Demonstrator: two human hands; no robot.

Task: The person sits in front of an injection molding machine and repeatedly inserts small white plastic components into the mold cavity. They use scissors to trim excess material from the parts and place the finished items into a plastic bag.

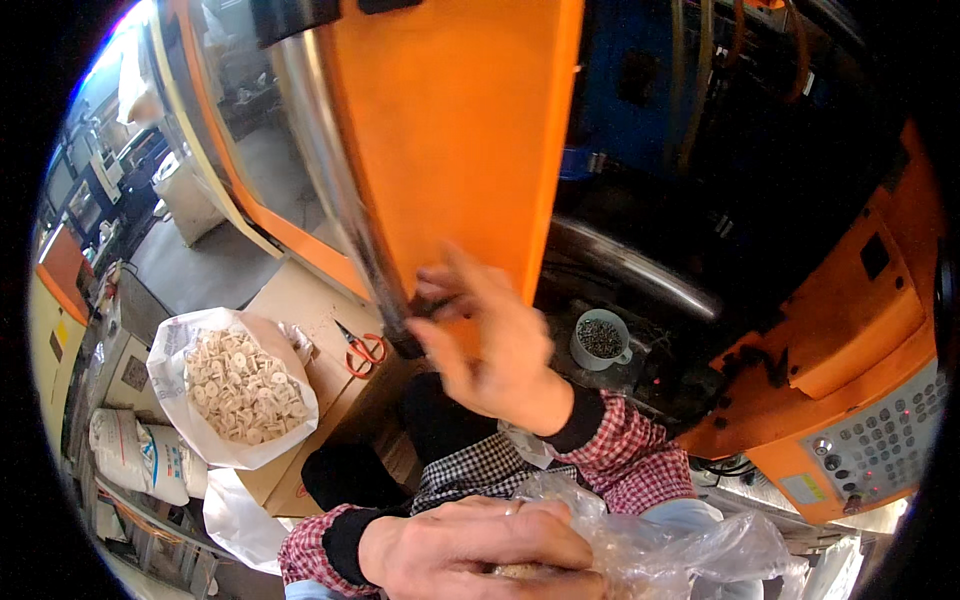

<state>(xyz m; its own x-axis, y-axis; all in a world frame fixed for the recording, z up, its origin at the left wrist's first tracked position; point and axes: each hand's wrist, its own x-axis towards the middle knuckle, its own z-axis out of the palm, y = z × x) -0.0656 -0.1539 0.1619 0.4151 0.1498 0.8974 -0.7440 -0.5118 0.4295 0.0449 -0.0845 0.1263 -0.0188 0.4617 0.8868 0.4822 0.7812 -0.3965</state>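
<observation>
Over the lap, the clear plastic bag (700, 550) touches the left hand (480, 545), whose grip is closed over a beige piece (525, 571). The right hand (500, 345), blurred, has fingers parted near the handle (335, 150); contact cannot be told. A slackened left grip could drop the piece; movement of the orange door (460, 130) could pinch fingers. Scissors (356, 344) and a sack (165, 365) of beige parts (240, 390) rest on the carton (285, 295); beyond stands other machinery (85, 205).

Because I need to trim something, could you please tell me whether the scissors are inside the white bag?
No, the scissors lie on the brown cardboard, beside the white bag.
</observation>
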